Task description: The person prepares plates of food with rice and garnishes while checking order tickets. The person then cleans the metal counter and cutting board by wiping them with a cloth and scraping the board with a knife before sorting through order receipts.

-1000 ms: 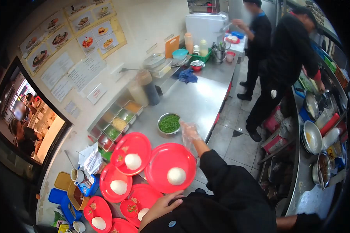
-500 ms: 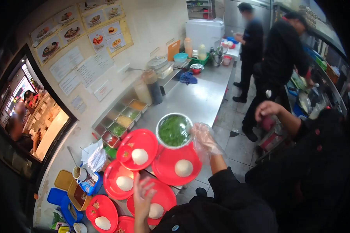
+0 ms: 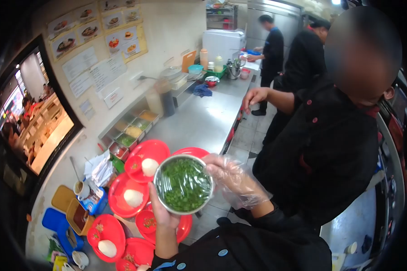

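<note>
A round metal bowl of chopped green herbs [image 3: 184, 185], with what looks like clear film over its top, is held up in front of me. My right hand [image 3: 230, 178], in a clear plastic glove, grips its right rim. At the lower left rim, my bare left hand [image 3: 165, 219] supports it, thumb up along the side and the other fingers hidden beneath. Behind and below are several red plates, among them one with a rice mound [image 3: 133, 198] and one with a small red dish [image 3: 95, 236]. The bowl partly covers the plates at the right.
Along the wall sit metal topping pans [image 3: 133, 131] and sauce bottles [image 3: 166, 97]. A blue cloth [image 3: 202, 90] lies on the steel counter [image 3: 199, 124]. Close on my right stands a co-worker [image 3: 325, 149], one hand extended; two more people are farther back. Blue and tan tubs [image 3: 79, 217] crowd the left.
The bowl has come nearer to me and lower, in my right hand. My left hand has moved up from over the plates to its rim. A co-worker has turned and come into view.
</note>
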### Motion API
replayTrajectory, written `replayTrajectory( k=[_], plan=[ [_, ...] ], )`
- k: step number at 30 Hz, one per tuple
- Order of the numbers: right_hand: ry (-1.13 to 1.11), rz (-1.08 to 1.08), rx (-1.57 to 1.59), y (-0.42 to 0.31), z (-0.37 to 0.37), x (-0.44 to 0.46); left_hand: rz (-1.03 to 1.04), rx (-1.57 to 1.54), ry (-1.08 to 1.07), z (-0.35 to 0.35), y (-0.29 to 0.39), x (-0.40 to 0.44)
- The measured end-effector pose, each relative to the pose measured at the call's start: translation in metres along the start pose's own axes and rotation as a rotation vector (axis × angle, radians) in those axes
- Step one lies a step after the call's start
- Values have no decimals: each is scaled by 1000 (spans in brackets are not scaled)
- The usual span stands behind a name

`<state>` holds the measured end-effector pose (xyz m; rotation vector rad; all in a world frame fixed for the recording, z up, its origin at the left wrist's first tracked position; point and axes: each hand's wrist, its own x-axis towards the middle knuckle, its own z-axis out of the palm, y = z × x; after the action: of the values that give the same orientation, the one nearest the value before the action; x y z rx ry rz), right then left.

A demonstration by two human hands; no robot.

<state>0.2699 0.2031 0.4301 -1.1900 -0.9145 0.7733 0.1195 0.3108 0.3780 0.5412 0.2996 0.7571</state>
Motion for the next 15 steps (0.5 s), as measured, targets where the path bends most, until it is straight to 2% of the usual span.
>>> replayTrajectory(
  k=[1, 3, 6, 7, 11, 12, 15],
  plan=[
    [5, 25, 83, 0, -6, 0, 21, -16, 15, 7, -5, -2],
    [-20, 55, -12, -8, -21, 2, 162, 87, 30, 23, -15, -5],
    [-55, 24, 241, -13, -54, 16, 222, 47, 30, 49, -33, -4],
    [-58, 16, 238, -3, -69, 26, 244, 35, 45, 58, -41, -2],
    [-306, -102, 519, -6, -122, 41, 293, -34, 23, 64, -71, 12],
    [-386, -4, 410, -4, -137, 50, 306, -46, 54, 65, -80, 17],
    [-130, -136, 235, -2, -127, 57, 349, -85, 142, 69, -102, 27]
  ],
)
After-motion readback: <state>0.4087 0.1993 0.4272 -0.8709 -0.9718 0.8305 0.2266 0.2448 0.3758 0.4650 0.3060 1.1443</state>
